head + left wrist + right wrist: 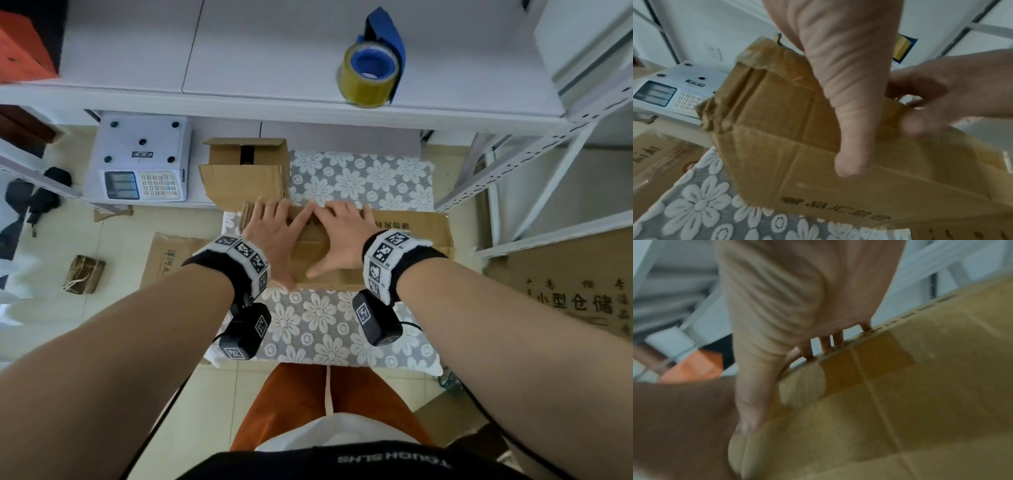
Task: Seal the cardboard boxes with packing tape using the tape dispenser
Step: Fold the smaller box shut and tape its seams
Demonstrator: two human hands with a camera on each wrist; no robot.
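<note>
A long brown cardboard box (411, 236) lies across a small table with a flowered lace cloth (318, 325). Both hands sit side by side on its left half. My left hand (270, 236) spans the top, its thumb (851, 129) running down over the near edge. My right hand (339, 233) arches over the top, its fingertips (807, 353) hooked over the far edge beside an old tape strip (865, 363). The blue tape dispenser (373, 65) with its yellowish roll stands on the white shelf above, out of both hands.
A second, open cardboard box (246, 164) stands behind the left hand. A white weighing scale (144, 161) sits on the floor to the left, with flattened cardboard (168, 260) beside the table. White metal shelving (534, 164) rises on the right.
</note>
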